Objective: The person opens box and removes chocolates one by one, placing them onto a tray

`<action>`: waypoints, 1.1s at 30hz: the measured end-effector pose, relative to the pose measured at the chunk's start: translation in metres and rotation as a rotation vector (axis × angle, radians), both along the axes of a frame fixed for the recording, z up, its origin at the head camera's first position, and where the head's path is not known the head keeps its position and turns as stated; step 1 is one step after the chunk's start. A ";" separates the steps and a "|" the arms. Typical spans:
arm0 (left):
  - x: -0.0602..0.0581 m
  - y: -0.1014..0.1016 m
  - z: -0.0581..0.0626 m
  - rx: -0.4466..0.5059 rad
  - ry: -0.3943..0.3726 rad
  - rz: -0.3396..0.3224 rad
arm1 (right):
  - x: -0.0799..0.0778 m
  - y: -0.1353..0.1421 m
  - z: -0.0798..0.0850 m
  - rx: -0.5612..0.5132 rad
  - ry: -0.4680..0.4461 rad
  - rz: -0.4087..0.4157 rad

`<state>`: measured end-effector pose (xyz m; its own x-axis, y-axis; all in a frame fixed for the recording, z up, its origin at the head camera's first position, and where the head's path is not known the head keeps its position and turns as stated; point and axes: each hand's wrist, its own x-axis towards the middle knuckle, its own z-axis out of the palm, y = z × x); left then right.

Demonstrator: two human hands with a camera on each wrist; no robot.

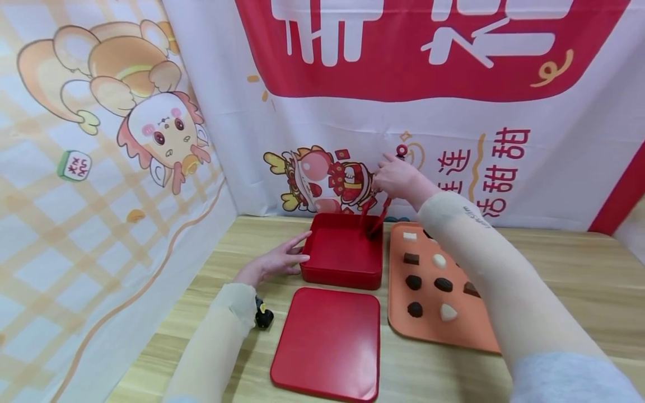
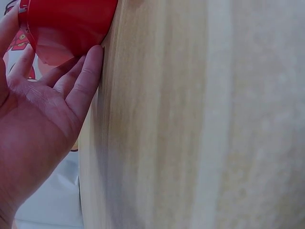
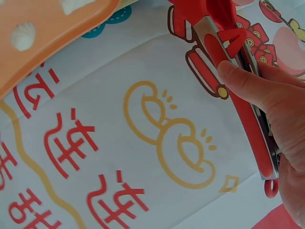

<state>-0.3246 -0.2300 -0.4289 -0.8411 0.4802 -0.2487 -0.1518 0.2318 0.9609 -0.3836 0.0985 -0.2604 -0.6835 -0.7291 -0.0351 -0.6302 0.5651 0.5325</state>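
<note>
My right hand (image 1: pixel 397 177) grips red-and-silver tongs (image 3: pixel 245 119) above the back right of an open red square box (image 1: pixel 342 275). The tongs' tips reach down into the box's back right corner, by a small dark piece (image 1: pixel 374 230), probably a chocolate; whether they pinch it I cannot tell. My left hand (image 1: pixel 274 260) rests its extended fingers against the box's left side, as the left wrist view also shows. Right of the box lies an orange tray (image 1: pixel 428 331) bearing several dark and white chocolates, among them a round dark chocolate (image 1: pixel 415 309).
A flat red square lid (image 1: pixel 327 342) lies in front of the box on the wooden table (image 1: pixel 216 280). Beside the left wrist is a small black object (image 1: pixel 263 316). A printed cloth (image 1: pixel 242 129) hangs close behind the box, and another side of cloth stands at left.
</note>
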 end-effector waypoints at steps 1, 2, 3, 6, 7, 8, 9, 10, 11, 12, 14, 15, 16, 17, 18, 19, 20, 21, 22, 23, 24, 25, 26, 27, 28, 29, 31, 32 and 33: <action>0.000 0.000 0.000 -0.004 0.003 -0.003 | 0.001 0.001 0.000 -0.008 -0.014 -0.005; 0.000 0.001 0.001 -0.004 0.003 -0.004 | 0.001 0.002 0.000 -0.015 -0.027 -0.017; 0.000 0.001 0.001 -0.003 0.004 -0.004 | 0.001 0.003 -0.001 -0.026 -0.041 -0.025; 0.001 0.000 -0.001 -0.007 0.005 -0.004 | -0.001 0.003 -0.006 -0.065 -0.083 -0.037; 0.001 0.000 -0.001 -0.007 0.004 -0.005 | -0.002 0.003 -0.008 -0.080 -0.095 -0.038; 0.001 0.000 -0.002 -0.007 0.004 -0.006 | -0.002 0.003 -0.008 -0.095 -0.105 -0.041; 0.001 -0.001 -0.002 -0.007 0.004 -0.008 | -0.003 0.003 -0.009 -0.108 -0.114 -0.041; 0.000 -0.001 -0.002 -0.008 0.004 -0.009 | -0.002 0.003 -0.009 -0.120 -0.125 -0.045; 0.000 -0.001 -0.002 -0.008 0.005 -0.010 | -0.002 0.004 -0.008 -0.130 -0.132 -0.048; 0.000 -0.001 -0.003 -0.009 0.005 -0.011 | -0.002 0.005 -0.007 -0.143 -0.142 -0.055; -0.001 -0.001 -0.003 -0.009 0.004 -0.013 | -0.001 0.007 -0.005 -0.160 -0.157 -0.077; -0.001 -0.001 -0.002 -0.008 0.003 -0.013 | 0.000 0.008 -0.003 -0.167 -0.166 -0.091; 0.000 -0.001 -0.002 -0.006 0.002 -0.011 | 0.000 0.010 -0.003 -0.172 -0.174 -0.105; 0.000 -0.001 -0.001 -0.001 0.001 -0.011 | 0.000 0.011 -0.002 -0.172 -0.175 -0.114; -0.001 0.000 0.000 0.002 0.002 -0.012 | 0.000 0.012 -0.001 -0.175 -0.178 -0.125; -0.001 0.000 0.000 0.006 0.003 -0.014 | 0.000 0.013 -0.002 -0.174 -0.179 -0.132; -0.001 0.000 0.000 0.010 0.002 -0.013 | 0.000 0.013 -0.003 -0.173 -0.181 -0.136; -0.001 0.000 0.000 0.013 0.002 -0.013 | 0.000 0.013 -0.004 -0.172 -0.185 -0.136; -0.001 0.000 0.000 0.013 0.003 -0.012 | 0.000 0.013 -0.006 -0.172 -0.192 -0.137; -0.002 -0.001 0.000 0.012 0.004 -0.013 | 0.000 0.013 -0.008 -0.174 -0.202 -0.135; -0.002 -0.001 0.000 0.008 0.004 -0.013 | 0.000 0.012 -0.009 -0.180 -0.218 -0.138; -0.002 -0.001 0.000 0.003 0.002 -0.011 | 0.000 0.011 -0.011 -0.183 -0.231 -0.138; -0.001 -0.001 0.000 -0.001 -0.001 -0.010 | -0.001 0.011 -0.013 -0.185 -0.242 -0.141; -0.001 -0.002 0.000 -0.005 0.001 -0.011 | -0.001 0.010 -0.015 -0.192 -0.255 -0.147; 0.000 -0.001 0.000 -0.006 0.003 -0.017 | -0.001 0.010 -0.016 -0.196 -0.263 -0.148; 0.000 -0.001 0.000 -0.005 0.003 -0.018 | -0.001 0.011 -0.018 -0.203 -0.269 -0.151; 0.000 0.000 0.000 -0.002 0.006 -0.020 | 0.000 0.012 -0.019 -0.214 -0.274 -0.154; 0.000 0.000 0.001 0.000 0.007 -0.023 | -0.001 0.013 -0.020 -0.220 -0.278 -0.154; 0.000 0.000 0.001 0.001 0.009 -0.025 | 0.000 0.014 -0.021 -0.224 -0.283 -0.155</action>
